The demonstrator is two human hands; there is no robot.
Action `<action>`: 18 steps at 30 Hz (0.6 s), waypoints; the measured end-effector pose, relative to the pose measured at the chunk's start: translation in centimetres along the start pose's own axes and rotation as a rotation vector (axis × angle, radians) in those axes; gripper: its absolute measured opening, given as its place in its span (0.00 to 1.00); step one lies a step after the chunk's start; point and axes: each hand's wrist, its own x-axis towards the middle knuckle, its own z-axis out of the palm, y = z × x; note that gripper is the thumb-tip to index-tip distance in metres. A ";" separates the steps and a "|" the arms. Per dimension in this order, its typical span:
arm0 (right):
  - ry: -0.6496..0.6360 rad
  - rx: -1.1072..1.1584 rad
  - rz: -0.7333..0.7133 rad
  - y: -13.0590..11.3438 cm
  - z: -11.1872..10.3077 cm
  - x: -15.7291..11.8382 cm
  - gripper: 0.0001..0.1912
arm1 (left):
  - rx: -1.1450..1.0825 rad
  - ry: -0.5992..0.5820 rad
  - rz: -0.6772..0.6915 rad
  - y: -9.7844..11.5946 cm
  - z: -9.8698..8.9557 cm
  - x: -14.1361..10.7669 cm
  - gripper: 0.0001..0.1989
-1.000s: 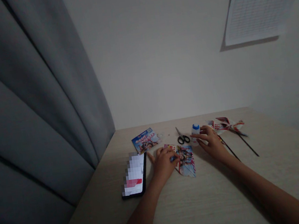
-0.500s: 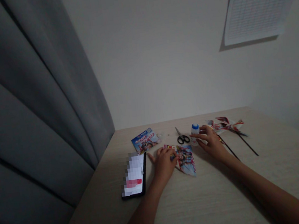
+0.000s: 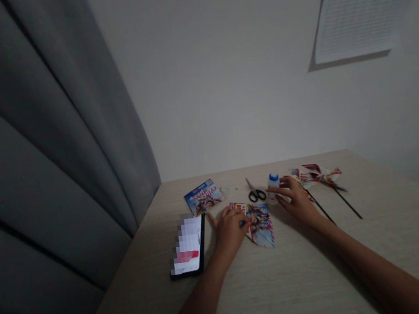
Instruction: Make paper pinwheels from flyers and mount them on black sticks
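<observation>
My left hand lies palm down over the left part of a folded, printed paper piece, its thumb stretched out to the side. The hand hides part of that paper, and a small dark blue patch shows at its fingertips. My right hand has its fingers around a small clear glue bottle with a blue cap, which stands upright on the table. Scissors with black handles lie open between the hands, just left of the bottle.
A phone with a lit screen lies left of my left hand. Behind it is a printed blue card. Paper pinwheels on dark sticks lie beyond my right hand. A grey curtain hangs at the left, against the table.
The fingers of my left hand have flattened and shifted slightly on the paper. My right hand and the bottle stay in place.
</observation>
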 end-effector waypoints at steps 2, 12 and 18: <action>-0.003 0.001 0.001 0.0 0.0 0.0 0.17 | 0.003 0.005 0.012 0.0 0.0 0.0 0.04; -0.003 0.002 0.012 -0.4 -0.2 0.1 0.17 | 0.017 -0.014 0.002 0.3 -0.3 -0.2 0.09; -0.016 0.003 0.010 -0.1 -0.1 0.0 0.18 | 0.038 -0.084 0.009 0.0 -0.5 -0.2 0.08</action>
